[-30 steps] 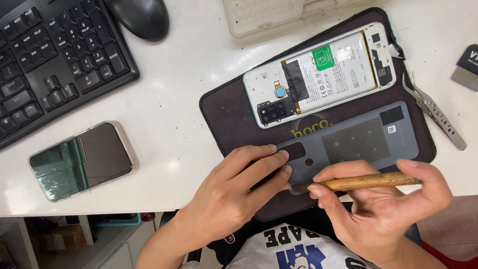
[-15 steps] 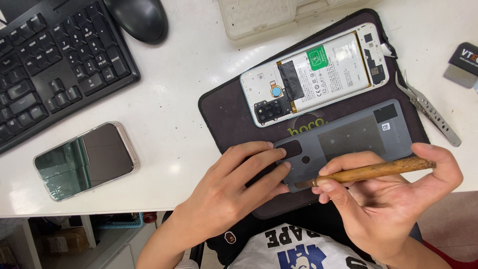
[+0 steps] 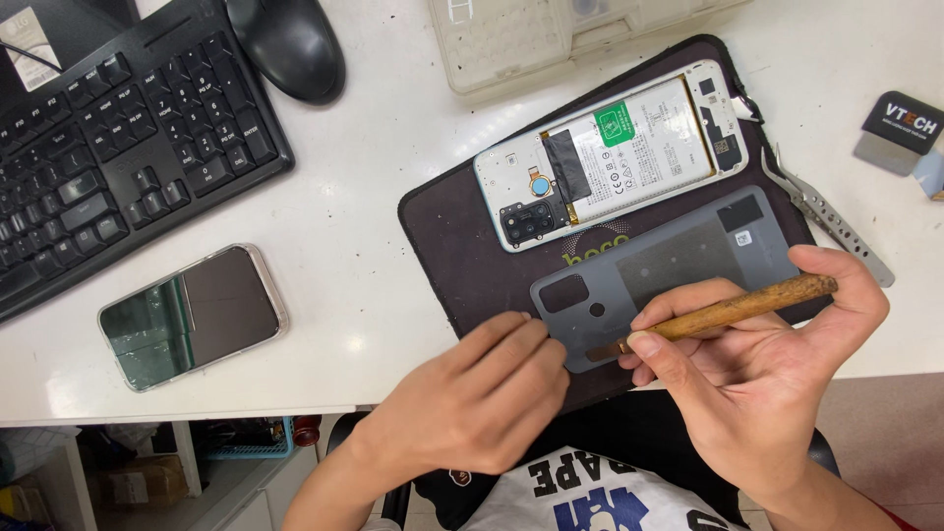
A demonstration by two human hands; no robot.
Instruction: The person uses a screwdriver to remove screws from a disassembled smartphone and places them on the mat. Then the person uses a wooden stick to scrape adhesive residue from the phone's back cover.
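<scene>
A grey phone back cover (image 3: 678,270) lies inside-up on a dark work mat (image 3: 462,246). Behind it on the mat rests an opened phone (image 3: 610,157) with its battery and camera module showing. My right hand (image 3: 767,374) grips a wooden-handled tool (image 3: 733,310), its tip touching the cover near the lower left end. The fingers of my left hand (image 3: 472,403) are curled, with the fingertips at the cover's lower left corner.
A black keyboard (image 3: 108,147) and a black mouse (image 3: 290,44) sit at the back left. A second phone (image 3: 192,315) lies screen-up near the table's front edge. Metal tweezers (image 3: 826,216) and a small scraper (image 3: 895,133) lie to the right. A clear plastic box (image 3: 521,34) stands at the back.
My left hand has slid off the cover's camera end to its lower left corner, baring the cut-outs. The tool in my right hand has tilted slightly, its tip still on the cover.
</scene>
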